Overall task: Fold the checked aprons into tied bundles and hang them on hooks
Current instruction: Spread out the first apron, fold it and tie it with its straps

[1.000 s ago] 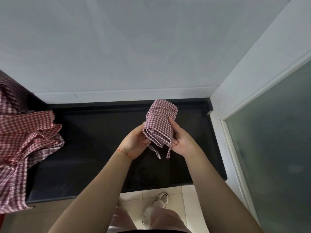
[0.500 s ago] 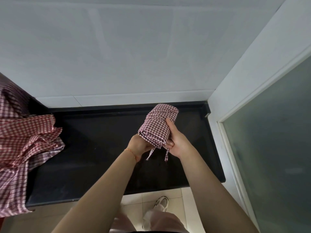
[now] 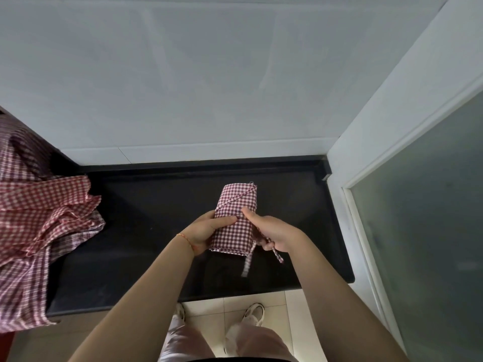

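Setting: black counter [image 3: 146,231] in a corner, white wall behind, white frame with frosted glass panel [image 3: 423,205] at right, pale tiled floor [image 3: 235,307] below the near edge

Item 1: folded apron [image 3: 235,218], red-and-white check, rolled into an oblong bundle, held above the counter right of centre. One tie crosses its far end on a slant; two tie ends [image 3: 247,265] hang from its near right corner

Item 2: left hand [image 3: 206,231], fingers curled round the bundle's left side, thumb pressed across its front

Item 3: right hand [image 3: 274,233], thumb on the bundle's right edge, fingers clamped on a tie at the near right corner

Item 4: loose aprons [image 3: 39,231], same check, heaped at the far left and spilling over the near counter edge

Step in hand, as judged: tying off the bundle. Keep the left grip firm so the roll does not slacken; draw the tie snug with the right hand and knot it tight against the cloth, leaving a loop or tail for a hook

Room: open counter lies left and right of the bundle; the heap is well apart. The frame crowds the right elbow. No hooks in view
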The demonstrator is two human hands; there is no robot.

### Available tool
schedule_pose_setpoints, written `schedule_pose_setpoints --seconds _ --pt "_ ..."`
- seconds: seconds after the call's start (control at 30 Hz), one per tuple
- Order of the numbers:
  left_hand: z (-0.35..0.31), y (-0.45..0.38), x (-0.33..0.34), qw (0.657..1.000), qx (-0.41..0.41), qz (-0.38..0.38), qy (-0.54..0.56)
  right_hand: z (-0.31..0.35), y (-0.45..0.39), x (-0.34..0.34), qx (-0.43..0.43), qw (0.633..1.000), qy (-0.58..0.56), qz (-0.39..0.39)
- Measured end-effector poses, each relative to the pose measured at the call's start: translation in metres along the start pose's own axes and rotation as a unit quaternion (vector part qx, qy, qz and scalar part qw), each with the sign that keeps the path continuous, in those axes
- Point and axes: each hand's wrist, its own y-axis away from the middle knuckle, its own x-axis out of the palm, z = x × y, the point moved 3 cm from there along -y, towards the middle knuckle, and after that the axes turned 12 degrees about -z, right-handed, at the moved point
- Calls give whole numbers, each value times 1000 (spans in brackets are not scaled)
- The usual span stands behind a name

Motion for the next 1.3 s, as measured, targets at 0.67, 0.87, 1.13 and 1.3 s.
schedule_pose_setpoints --seconds 0.67,0.87,1.13,1.3 --pt "-9 6 50 704 463 -190 -504 4 -13 -5 -72 963 222 -134" --pt "-12 -9 58 687 419 -188 -563 -1 -14 -9 -89 953 262 -126" --pt "-5 -8 64 597 433 -125 -664 -7 -15 5 -155 933 309 -102" --pt "-5 -13 52 717 404 -174 -540 -1 -20 0 -189 859 410 -244"
